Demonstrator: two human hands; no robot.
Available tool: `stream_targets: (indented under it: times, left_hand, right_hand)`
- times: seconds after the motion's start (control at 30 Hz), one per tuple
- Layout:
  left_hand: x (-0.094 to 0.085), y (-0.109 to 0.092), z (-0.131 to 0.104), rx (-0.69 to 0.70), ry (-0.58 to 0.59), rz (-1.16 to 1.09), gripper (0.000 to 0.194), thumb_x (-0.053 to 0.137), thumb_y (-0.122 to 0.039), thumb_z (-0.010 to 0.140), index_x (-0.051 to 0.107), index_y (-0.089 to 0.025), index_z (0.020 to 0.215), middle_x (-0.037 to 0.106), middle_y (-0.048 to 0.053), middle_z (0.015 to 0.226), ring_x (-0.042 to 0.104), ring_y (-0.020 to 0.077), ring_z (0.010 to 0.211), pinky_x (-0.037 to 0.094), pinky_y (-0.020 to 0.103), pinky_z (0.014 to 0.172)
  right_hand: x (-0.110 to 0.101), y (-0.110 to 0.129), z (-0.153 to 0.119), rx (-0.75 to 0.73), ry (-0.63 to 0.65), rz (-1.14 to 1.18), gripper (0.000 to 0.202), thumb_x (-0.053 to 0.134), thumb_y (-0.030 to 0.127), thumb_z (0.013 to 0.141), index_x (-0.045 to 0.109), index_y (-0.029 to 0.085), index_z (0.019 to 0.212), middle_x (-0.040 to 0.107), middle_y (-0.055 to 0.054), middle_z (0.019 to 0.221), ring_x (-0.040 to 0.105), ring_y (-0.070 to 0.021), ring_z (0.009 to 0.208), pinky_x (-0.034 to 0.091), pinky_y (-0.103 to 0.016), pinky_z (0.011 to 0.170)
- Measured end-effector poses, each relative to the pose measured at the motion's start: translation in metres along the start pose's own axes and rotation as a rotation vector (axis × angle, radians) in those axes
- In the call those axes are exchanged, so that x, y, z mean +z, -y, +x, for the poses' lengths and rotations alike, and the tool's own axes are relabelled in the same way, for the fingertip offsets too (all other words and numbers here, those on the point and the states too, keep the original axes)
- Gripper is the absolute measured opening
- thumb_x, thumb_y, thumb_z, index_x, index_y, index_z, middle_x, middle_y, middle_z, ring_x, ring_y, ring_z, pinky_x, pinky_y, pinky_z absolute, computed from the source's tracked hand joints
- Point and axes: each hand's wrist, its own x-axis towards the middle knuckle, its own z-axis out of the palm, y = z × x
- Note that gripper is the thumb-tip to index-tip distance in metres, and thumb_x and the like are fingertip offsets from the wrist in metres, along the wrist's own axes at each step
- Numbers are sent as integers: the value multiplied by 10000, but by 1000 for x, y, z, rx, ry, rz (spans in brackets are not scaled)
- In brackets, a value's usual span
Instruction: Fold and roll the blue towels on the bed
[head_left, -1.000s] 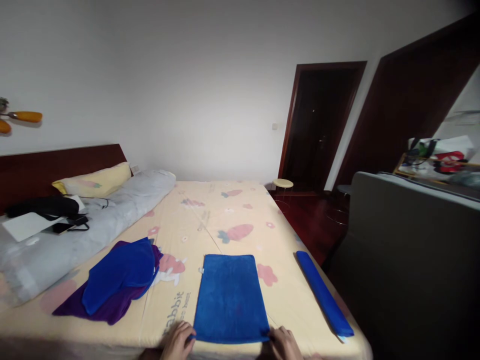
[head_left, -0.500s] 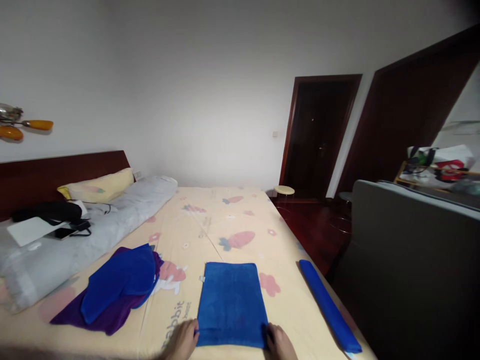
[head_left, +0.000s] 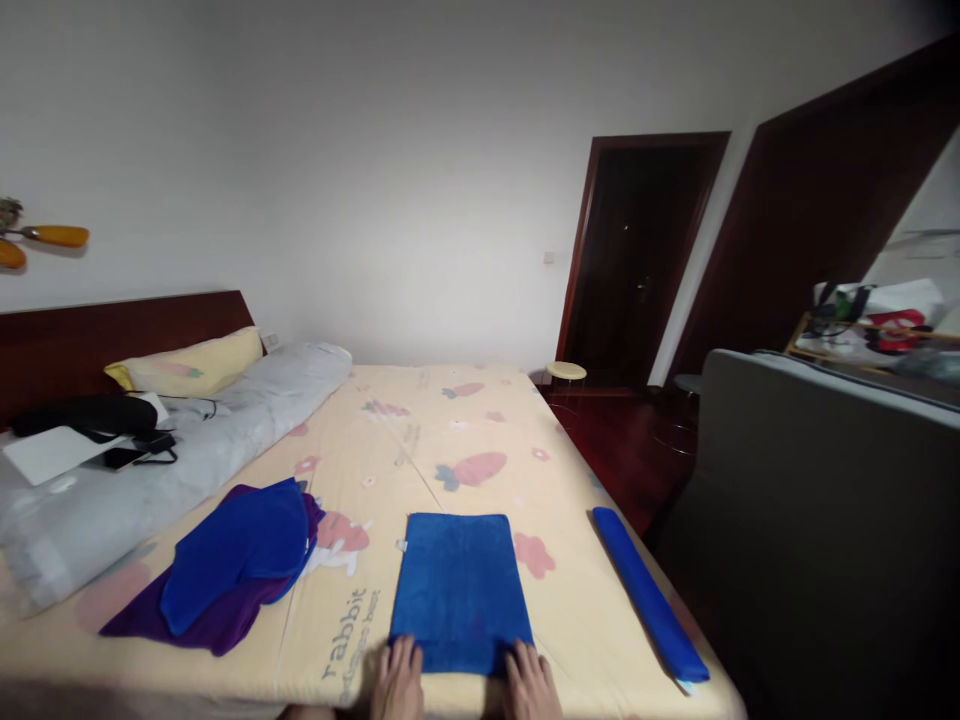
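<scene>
The blue cloth [head_left: 463, 590] is laid flat on the near part of the bed [head_left: 420, 465]. Its near corners are covered by the left hand [head_left: 398, 680] and right hand [head_left: 529, 682] – whether fabric is pinched cannot be made out. The near edge is best kept straight – both sides worked evenly.

This is a home bedroom, shown by a cream, pink-patterned cloth bedsheet [head_left: 397, 480], a dark reddish-brown wooden headboard [head_left: 112, 333] and a long, pale-yellow fabric pillow [head_left: 199, 365].
</scene>
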Motion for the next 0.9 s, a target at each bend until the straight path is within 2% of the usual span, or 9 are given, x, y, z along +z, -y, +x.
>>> stream_targets:
  times: [0.1,0.17,0.3,0.4,0.5,0.63,0.77,0.83,0.9]
  left_hand:
    - [23,-32,0,235,-92,-55,722,438,-76,695,445,-254,1395,556,22,1399,545,199,1250,452,347,996]
    - [32,-37,-1,294,-146,-77,749,458,-146,738,299,-261,1461,546,13,1403,548,194,1244,458,344,969]
    - [20,2,-16,276,-220,-60,775,468,-237,812,100,-294,1492,516,-16,1427,541,179,1250,438,343,964]
    - [0,43,-33,222,-235,-31,733,465,-257,848,112,-327,1487,508,-38,1437,532,161,1257,413,324,994]
    - [-13,58,-39,186,-212,-27,686,454,-277,876,136,-356,1478,518,-32,1430,536,168,1256,412,340,1007]
    - [-13,25,-23,220,-246,-37,646,407,-276,898,150,-301,1490,477,10,1460,512,181,1286,437,350,1000]
    - [3,-25,0,342,-266,-52,705,411,-252,866,109,-211,1502,472,35,1461,498,173,1300,435,321,1013]
    - [10,-33,4,357,-270,-44,734,426,-241,848,97,-198,1503,507,42,1432,520,172,1278,447,315,989]
    - [10,-25,2,365,-244,-42,741,438,-246,844,99,-224,1502,506,21,1432,527,164,1270,448,313,975]
  right_hand:
    - [8,38,11,-166,-100,-64,585,441,157,705,537,203,1281,666,-30,1254,631,-192,1099,479,-322,862]
    - [9,48,14,-256,-132,-81,594,425,215,748,481,186,1339,661,-16,1255,634,-167,1102,490,-297,859]
    - [-2,18,-8,-243,-144,-160,572,447,379,829,439,219,1378,668,4,1232,676,-161,1023,529,-280,783]
    - [-12,-15,-36,-86,-81,-202,555,464,465,844,436,310,1375,643,18,1259,679,-197,1029,550,-315,760]
    - [-17,-25,-45,31,-36,-201,535,466,483,850,436,351,1368,632,2,1270,671,-237,1052,566,-369,745]
    - [-12,4,-18,101,-54,-128,616,448,480,868,327,274,1436,562,-76,1346,631,-256,1127,571,-390,790]
    - [-3,43,15,-111,-19,51,612,382,371,902,200,249,1473,547,-38,1358,605,-184,1164,546,-294,856]
    - [0,48,18,-167,-15,65,604,357,368,904,198,239,1473,568,-31,1335,617,-171,1144,539,-273,851]
    - [0,38,12,-191,-16,44,614,375,392,897,207,245,1469,593,-20,1310,636,-164,1111,537,-264,832]
